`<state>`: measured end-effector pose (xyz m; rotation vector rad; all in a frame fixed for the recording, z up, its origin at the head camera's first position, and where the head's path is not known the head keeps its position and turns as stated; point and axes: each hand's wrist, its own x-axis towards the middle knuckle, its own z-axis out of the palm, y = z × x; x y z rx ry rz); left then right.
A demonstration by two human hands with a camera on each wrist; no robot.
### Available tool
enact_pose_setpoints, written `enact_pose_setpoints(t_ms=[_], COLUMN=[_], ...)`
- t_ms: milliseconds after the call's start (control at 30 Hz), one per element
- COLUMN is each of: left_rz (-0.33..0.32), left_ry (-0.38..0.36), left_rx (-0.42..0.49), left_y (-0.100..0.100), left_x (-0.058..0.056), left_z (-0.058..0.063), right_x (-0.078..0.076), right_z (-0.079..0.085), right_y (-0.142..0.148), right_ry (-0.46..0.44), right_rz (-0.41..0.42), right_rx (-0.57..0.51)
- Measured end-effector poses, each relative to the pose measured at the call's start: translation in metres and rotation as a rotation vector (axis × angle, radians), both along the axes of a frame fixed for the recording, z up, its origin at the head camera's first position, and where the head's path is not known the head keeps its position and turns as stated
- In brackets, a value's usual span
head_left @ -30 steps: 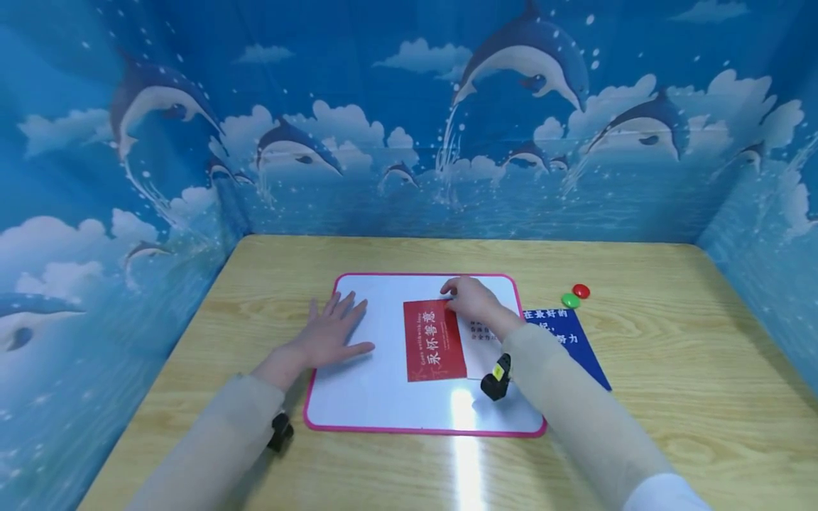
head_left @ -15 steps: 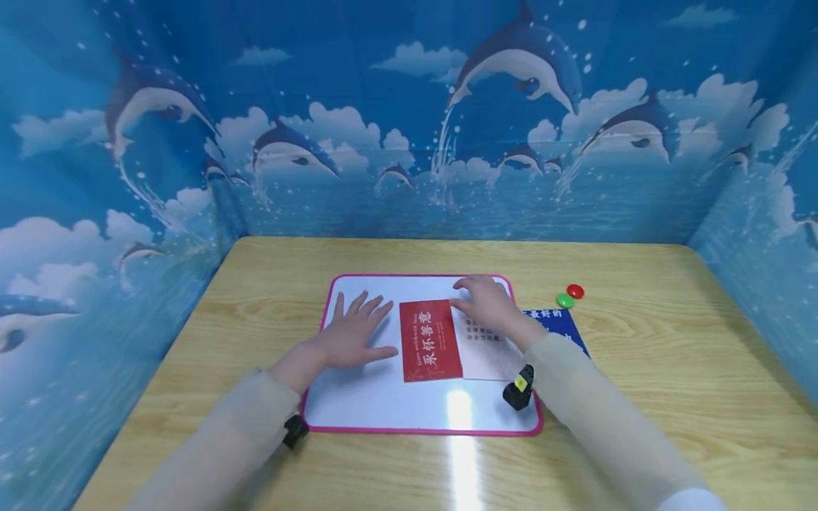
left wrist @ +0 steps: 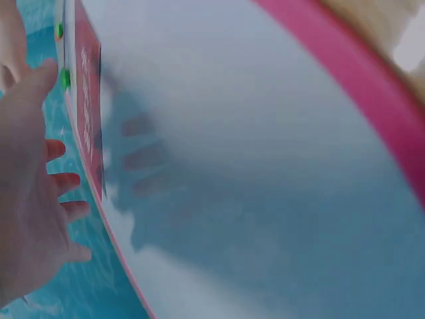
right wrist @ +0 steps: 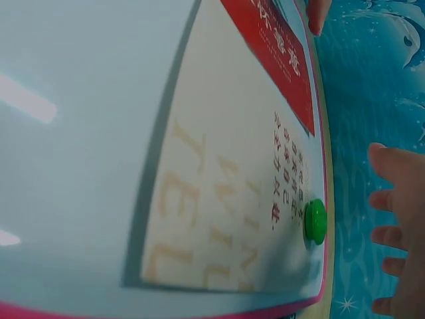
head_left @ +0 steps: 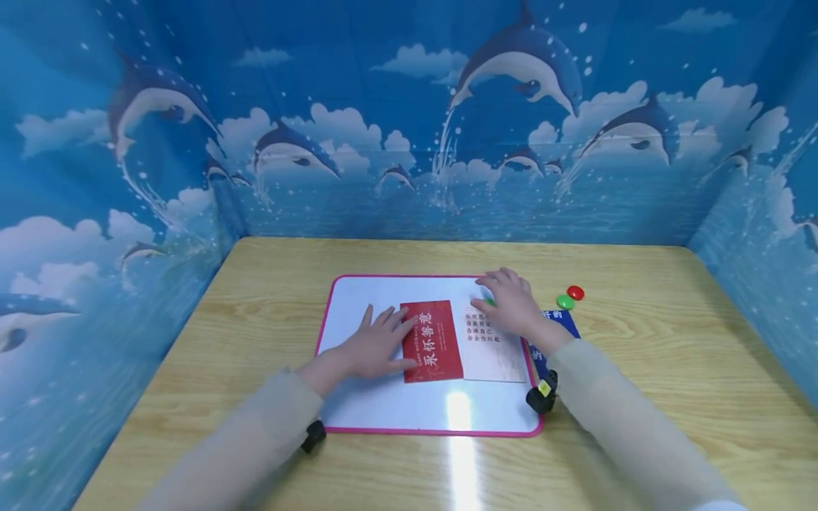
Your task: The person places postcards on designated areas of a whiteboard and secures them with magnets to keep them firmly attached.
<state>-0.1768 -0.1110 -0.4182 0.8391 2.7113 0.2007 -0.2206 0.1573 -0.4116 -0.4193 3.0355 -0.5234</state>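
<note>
Wooden table (head_left: pixel 671 319): your empty right hand (head_left: pixel 510 301) shifted right, exposing green disc (right wrist: pixel 316 222) likely securing white card (head_left: pixel 488 362); left hand (head_left: pixel 375 345) empty too, fingers apart.

Head view's pretty bright and even, but there's a harsh glare streak on the near part of the whiteboard (head_left: pixel 377 410), spilling onto the table (head_left: pixel 390 472) in front of it. Left wrist cam's kinda hazy, with a big soft shadow plus murky finger reflections across the whiteboard. Right wrist shows blown-out glare there too.
</note>
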Motion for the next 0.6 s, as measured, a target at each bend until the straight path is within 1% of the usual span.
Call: enact_pose_setpoints(t_ms=[133, 267, 433, 600], left_rz=[-0.036, -0.048, -0.048, -0.055], left_ry=[-0.019, -0.038, -0.047, -0.022], left_rx=[-0.045, -0.079, -0.057, -0.051], left_y=[0.01, 0.015, 0.016, 0.015], left_x=[0.003, 0.003, -0.002, -0.006], left_z=[-0.008, -0.014, -0.014, -0.015], right_x=[0.0, 0.002, 0.004, 0.006], right_z=[-0.001, -0.002, -0.003, 0.0], right_y=[0.008, 0.015, 0.023, 0.031], right_ry=[0.011, 0.017, 0.037, 0.042], right_rz=[-0.005, -0.002, -0.009, -0.003], right_rx=[-0.01, -0.02, -0.022, -0.002])
